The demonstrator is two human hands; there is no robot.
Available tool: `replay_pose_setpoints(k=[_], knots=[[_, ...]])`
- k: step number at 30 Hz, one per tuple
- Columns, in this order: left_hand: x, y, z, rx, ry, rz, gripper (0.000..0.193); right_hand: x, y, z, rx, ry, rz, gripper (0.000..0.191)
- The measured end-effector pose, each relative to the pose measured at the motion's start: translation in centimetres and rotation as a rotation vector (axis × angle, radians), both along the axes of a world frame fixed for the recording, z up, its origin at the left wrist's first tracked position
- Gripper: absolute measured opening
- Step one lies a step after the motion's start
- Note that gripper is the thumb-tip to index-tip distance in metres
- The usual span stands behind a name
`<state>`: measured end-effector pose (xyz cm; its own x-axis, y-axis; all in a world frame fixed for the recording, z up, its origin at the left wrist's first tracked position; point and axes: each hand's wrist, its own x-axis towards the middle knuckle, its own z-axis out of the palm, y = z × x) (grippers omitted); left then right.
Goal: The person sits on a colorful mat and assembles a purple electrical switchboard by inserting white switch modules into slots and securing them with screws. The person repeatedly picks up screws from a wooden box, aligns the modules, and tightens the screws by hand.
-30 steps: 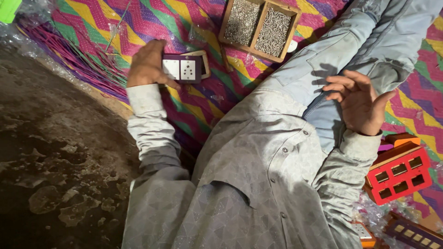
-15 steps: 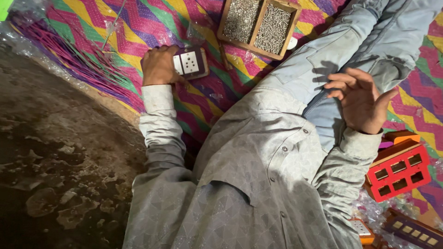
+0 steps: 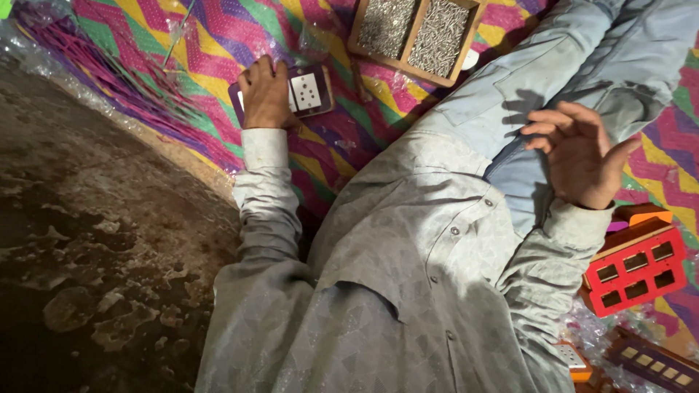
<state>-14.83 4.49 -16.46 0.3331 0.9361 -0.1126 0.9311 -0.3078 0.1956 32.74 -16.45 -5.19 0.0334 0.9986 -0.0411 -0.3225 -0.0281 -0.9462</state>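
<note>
A wooden tray [image 3: 413, 33] with two compartments sits at the top of the view on a woven mat [image 3: 218, 36] of bright zigzag stripes; both compartments are filled with small grey metal pieces, too fine to tell apart. Crumpled clear plastic wrap [image 3: 320, 40] lies on the mat between the tray and the left hand. Along the mat's left edge runs a dark, rough earthen floor [image 3: 95, 255]. At the lower right a red plastic frame [image 3: 637, 266] with rectangular openings lies beside the person's right sleeve, an orange piece just behind it, and a darker frame [image 3: 652, 360] with pale openings near the bottom corner. The person's grey patterned shirt and pale blue trouser leg fill the middle of the view and hide much of the mat.

The switch plate [image 3: 309, 91] lies on the mat at the upper left, well apart from the tray. It is a dark, rounded rectangular board with a white socket insert showing small pin holes. The left hand [image 3: 266, 94] is closed over its left part, fingers curled on the top edge, covering about half of it. The right hand [image 3: 579, 153] rests above the thigh, empty, fingers loosely spread.
</note>
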Motion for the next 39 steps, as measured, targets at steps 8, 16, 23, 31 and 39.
replay_pose_setpoints(k=[8, 16, 23, 31, 39], knots=[[0.3, 0.4, 3.7, -0.124, -0.036, 0.032, 0.096, 0.5, -0.4, -0.5, -0.005, -0.026, 0.015, 0.083], [2.2, 1.5, 11.8, 0.137, -0.484, -0.181, 0.093, -1.6, 0.7, 0.6, -0.079, -0.202, 0.008, 0.080], [18.9, -5.4, 15.8, 0.164, -0.919, -0.615, 0.076, -8.2, -0.4, 3.9, -0.039, -0.243, -0.090, 0.075], [25.6, -11.9, 16.7, -0.111, -0.788, -0.905, 0.094, -5.4, -9.4, 4.1, -0.246, -0.234, -0.822, 0.037], [26.5, -14.0, 13.8, -0.627, -0.935, -0.663, 0.069, 1.9, -18.0, 0.1, -0.036, 0.275, -1.505, 0.048]])
